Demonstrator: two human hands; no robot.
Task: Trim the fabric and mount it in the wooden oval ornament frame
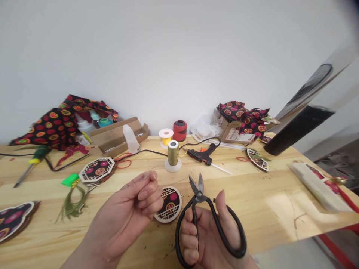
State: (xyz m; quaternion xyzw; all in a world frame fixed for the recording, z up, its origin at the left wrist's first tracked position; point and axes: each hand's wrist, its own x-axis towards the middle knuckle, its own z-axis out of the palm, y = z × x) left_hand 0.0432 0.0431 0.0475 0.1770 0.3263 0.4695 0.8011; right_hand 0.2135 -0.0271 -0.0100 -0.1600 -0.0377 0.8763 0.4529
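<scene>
Right hand [209, 239] near the table's front edge, palm up, fingers through the big black loops of the scissors [206, 220]. Thumb through the right loop, the other fingers curled in the left. Blades short, slightly parted, tips pointing to the far side. A firm, closed grip on the handles.

Left hand [134, 203] just left of the scissors, fingers bunched and pinched together at the tips. Whether a thread sits in that pinch is too fine to tell; nothing plainly visible in it.

Between and just beyond the two hands, flat on the table [269, 209]: a round disc [169, 204], pale fretwork frame over dark patterned cloth. The left fingers cover its left edge; I cannot tell if they touch it.

Handling, as I judge it: scissors are steel, stiff and fairly heavy for their size, the smooth loops the only sensible place to hold. The disc looks thin, light and rigid, but the fretwork bars seem brittle; best pinched by the solid outer rim, not the lattice.

Further off: gold thread spool [173, 155] upright, middle of the table; glue gun [203, 154] to its right, cord trailing left; octagonal frame [97, 170] and green tassel [71, 200] on the left; patterned cloth heaped far left [53, 125].
</scene>
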